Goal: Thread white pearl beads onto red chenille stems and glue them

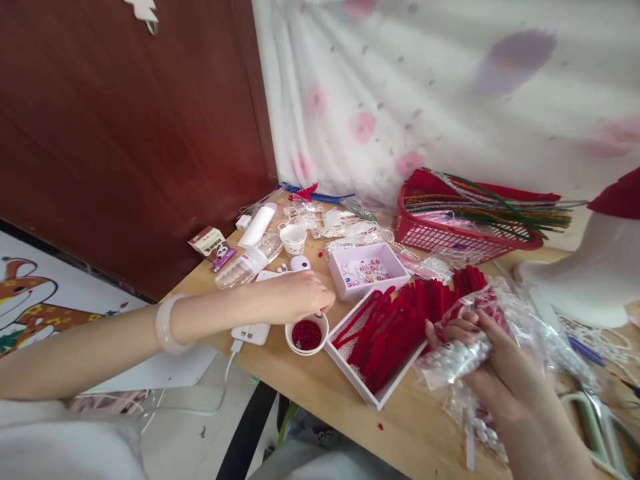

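Note:
My left hand (295, 297) reaches across the wooden table (320, 393), fingertips pinched just above a small white cup of red beads (307, 334); I cannot tell if a bead is between them. A pale bangle sits on that wrist. My right hand (493, 363) grips a crumpled clear plastic bag (453, 360) holding white and red beads. Between the hands lies a white tray of red pipe cleaners (390, 330).
A lilac box of mixed beads (367, 270), a white paper cup (293, 239), a white tube (258, 225), a clear bottle (243, 268) and a white charger (251, 332) lie behind. A red basket of tinsel stems (450, 233) stands at the back. Scissors (595, 417) lie right.

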{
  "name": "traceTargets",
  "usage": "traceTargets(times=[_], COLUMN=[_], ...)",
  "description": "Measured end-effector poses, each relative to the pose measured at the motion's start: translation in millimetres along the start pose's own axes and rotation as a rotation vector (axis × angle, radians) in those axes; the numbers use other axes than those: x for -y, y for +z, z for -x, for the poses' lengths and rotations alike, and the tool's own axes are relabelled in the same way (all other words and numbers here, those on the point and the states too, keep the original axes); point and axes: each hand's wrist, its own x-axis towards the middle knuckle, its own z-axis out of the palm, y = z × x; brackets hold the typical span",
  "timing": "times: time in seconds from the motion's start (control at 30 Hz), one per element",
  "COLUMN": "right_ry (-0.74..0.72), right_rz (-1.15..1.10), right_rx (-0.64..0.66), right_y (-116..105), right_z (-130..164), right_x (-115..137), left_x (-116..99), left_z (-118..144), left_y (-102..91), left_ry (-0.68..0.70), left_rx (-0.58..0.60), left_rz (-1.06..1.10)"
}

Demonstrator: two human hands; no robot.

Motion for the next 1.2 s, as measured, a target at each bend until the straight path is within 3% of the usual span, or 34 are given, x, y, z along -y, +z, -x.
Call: traceTargets(times=[0.13,0.27,0.4,0.53,0.63,0.77,1.03,1.2], right_ry=[0.010,0.017,0.008,-0.044,-0.055,-0.057,-0.039,-0.044], right_rz=[-0.010,-0.022,0.041,0.089,0.079,0.073,0.038,0.031], right_rx=[0.024,0.027,0.019,-0.008,-0.038,-0.042,-0.034,-0.005], right_y=[-1,-5,-8,-3,2,3,-2,-7], right_z=[-3,-8,-11,-7,-3,0,-4,-8], right_x=[-1,0,0,-2,-4,-5,-5,-4], left_x=[-2,0,4,9,14,21,25,31], left_z=[4,13,21,16,2,-19,-39,-30], left_y=[-14.2,-44.0,-74.2,-86.8,-80.7,-59.5,-13.5,-15.1], left_ry=[-0.100,-0.237,-0.284,-0.329,-0.278,-0.169,-0.220,-0.221], left_rx=[0.056,0.082,-0.030,-0.187,-0.211,-0.118,0.109,0.101], left_rz=[0.042,0.211,0.267,0.194,0.138,0.107,0.032,0.065])
